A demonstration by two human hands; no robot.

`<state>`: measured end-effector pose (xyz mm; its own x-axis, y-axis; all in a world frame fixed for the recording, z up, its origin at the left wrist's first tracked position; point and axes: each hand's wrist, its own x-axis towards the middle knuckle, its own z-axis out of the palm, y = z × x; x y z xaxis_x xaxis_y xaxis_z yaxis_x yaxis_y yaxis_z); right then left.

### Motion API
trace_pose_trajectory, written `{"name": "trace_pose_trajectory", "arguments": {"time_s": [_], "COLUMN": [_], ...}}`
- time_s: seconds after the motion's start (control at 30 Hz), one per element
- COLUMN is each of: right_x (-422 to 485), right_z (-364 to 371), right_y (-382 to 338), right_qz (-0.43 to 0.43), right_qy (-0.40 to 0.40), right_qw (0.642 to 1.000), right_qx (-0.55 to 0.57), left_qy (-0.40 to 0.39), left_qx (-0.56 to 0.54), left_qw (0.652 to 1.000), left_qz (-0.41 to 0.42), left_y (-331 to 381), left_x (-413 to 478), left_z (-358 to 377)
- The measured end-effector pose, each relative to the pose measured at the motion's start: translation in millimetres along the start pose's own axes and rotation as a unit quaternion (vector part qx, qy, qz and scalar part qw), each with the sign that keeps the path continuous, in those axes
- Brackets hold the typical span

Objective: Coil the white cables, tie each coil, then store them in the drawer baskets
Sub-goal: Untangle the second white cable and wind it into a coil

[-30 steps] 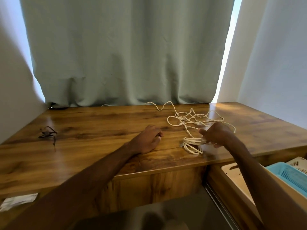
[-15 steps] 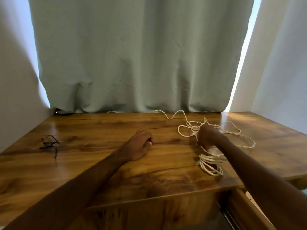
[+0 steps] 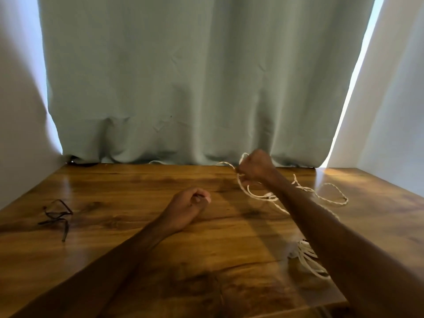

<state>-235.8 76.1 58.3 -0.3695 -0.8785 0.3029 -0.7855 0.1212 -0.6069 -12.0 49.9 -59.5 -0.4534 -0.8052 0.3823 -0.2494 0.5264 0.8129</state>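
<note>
Cable (image 3: 263, 198) white, gripped in right hand (image 3: 254, 167) | left hand (image 3: 188, 206) loosely curled on table (image 3: 114, 249)

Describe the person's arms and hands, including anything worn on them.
The left hand and right hand are bare: no gloves, and no rings show on the visible fingers. The left forearm and right forearm are bare too, with no sleeves, watch or bracelet in view up to the frame edge.

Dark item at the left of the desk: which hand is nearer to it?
Left. The left hand rests on the desk to the right of the dark item, apart from it. The right hand is farther right, gripping the cable.
</note>
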Motion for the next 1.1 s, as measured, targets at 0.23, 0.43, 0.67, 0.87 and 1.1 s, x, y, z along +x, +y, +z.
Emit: {"name": "trace_pose_trajectory", "arguments": {"time_s": [0.23, 0.43, 0.67, 0.87, 1.1], "right_x": [-31.0, -41.0, -40.6, -24.5, -6.5], "right_z": [61.7, 85.2, 79.9, 80.1, 88.1], "right_y": [-51.5, -39.9, 0.5, 36.4, 64.3], "right_qz": [-0.124, -0.158, -0.125, -0.096, -0.172], "right_qy": [-0.052, -0.022, -0.020, -0.060, -0.073], "right_qw": [0.988, 0.987, 0.984, 0.991, 0.981], "right_qx": [0.071, 0.031, -0.123, -0.075, -0.053], "left_qy": [0.007, 0.053, 0.091, 0.265, 0.377], "left_qx": [-0.190, -0.187, -0.238, -0.362, -0.217], "left_qw": [0.980, 0.979, 0.966, 0.892, 0.894], "left_qz": [-0.050, -0.066, -0.045, -0.053, -0.105], "left_y": [9.9, -4.0, 6.9, -5.1, -27.1], "left_x": [8.5, 8.0, 17.7, 24.1, 15.3], "left_z": [-31.7, -40.6, -70.4, -127.0, -143.9]}}
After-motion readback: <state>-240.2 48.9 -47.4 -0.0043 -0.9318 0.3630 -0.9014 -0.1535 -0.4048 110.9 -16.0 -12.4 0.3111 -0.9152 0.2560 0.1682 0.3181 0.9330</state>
